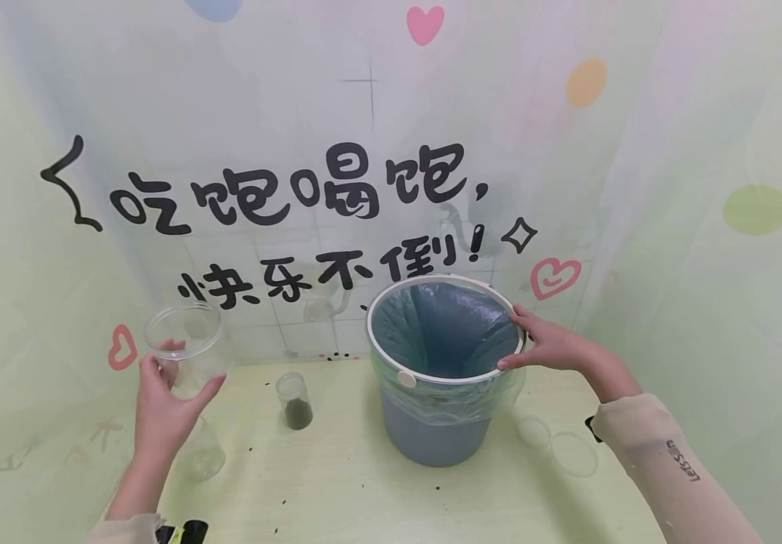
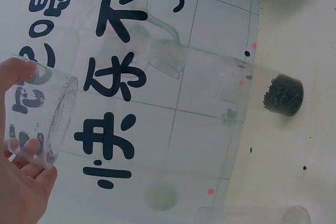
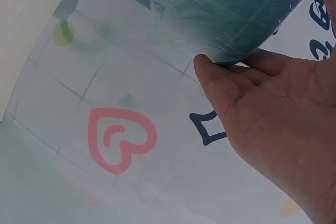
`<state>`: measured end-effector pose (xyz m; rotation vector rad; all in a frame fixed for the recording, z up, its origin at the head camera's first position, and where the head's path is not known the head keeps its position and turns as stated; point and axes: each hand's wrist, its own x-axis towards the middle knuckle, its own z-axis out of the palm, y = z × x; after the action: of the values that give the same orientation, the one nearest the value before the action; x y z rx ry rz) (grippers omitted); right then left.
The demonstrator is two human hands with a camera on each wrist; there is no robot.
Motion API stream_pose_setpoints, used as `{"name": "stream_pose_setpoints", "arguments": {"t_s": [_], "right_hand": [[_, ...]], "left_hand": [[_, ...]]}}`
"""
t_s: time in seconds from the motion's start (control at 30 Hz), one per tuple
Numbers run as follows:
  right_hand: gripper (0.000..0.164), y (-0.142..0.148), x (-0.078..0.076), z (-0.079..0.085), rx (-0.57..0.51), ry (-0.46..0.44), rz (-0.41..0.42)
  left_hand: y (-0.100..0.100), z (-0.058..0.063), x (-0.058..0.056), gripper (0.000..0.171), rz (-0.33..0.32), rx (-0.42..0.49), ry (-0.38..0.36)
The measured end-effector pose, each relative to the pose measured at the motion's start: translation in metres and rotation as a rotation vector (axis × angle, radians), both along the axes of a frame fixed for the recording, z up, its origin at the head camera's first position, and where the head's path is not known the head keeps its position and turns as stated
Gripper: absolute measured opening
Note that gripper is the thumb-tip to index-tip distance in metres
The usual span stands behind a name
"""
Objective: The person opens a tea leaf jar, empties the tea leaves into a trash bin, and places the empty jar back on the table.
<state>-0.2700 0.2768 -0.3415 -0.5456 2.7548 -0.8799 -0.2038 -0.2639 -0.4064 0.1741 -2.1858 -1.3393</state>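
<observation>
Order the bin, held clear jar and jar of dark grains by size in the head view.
1. Bin
2. Held clear jar, perhaps enlarged by nearness
3. Jar of dark grains

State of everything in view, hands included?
Clear jar: held off the table, looks empty
Left hand: grips the jar
Bin: upright, open
Liner: inside, folded over rim
Right hand: touches bin's rim
Small container: upright, dark bits in its bottom
Second clear container: standing on table, partly hidden
Clear discs: flat on table
Dark specks: scattered on table
</observation>
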Motion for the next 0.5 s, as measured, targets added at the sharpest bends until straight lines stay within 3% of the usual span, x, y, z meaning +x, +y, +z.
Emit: {"name": "stream_pose_setpoints", "arguments": {"t_s": [0.5], "right_hand": [[0.114,0.000,0.000,-0.001,-0.009,0.011,0.008]], "left_hand": [[-0.007,-0.031,0.007,0.092,0.002,0.005,-0.098]]}}
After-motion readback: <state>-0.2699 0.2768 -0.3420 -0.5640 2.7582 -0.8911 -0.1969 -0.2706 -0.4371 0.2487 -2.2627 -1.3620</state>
